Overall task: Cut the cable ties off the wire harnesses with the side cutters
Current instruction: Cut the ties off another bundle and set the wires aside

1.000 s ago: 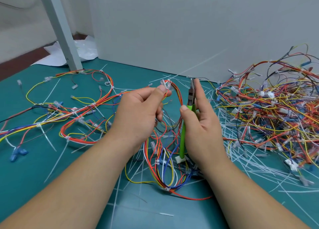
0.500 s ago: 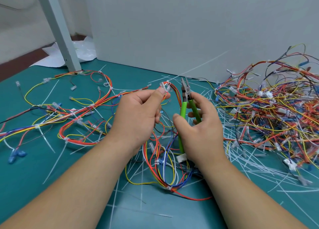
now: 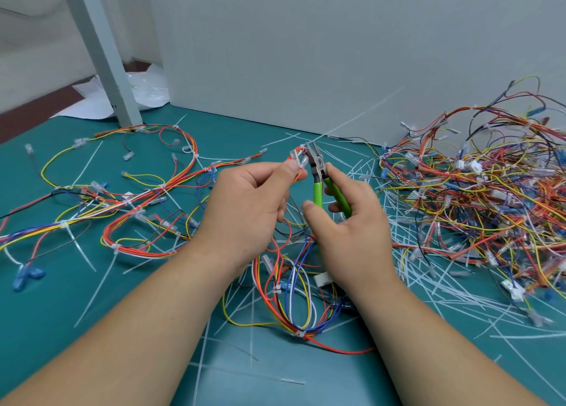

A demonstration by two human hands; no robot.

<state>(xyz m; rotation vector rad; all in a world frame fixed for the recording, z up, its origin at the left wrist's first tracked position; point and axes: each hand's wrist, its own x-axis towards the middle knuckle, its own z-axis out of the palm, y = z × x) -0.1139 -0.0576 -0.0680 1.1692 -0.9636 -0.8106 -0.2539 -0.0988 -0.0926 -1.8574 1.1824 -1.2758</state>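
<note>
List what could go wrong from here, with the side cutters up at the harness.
1. The side cutters in the right hand have their open tips in among the red wires of the harness; squeezing from here could nick a wire rather than only the tie.
2. The left hand pinches the harness right beside the blades, so a slip could cut it.

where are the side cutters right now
In the head view, centre: the right hand holds the side cutters, tips at the wire harness the left hand pinches.

Left hand (image 3: 251, 203) pinches harness (image 3: 298, 160); right hand (image 3: 349, 228) holds side cutters (image 3: 320, 173) against it.
</note>
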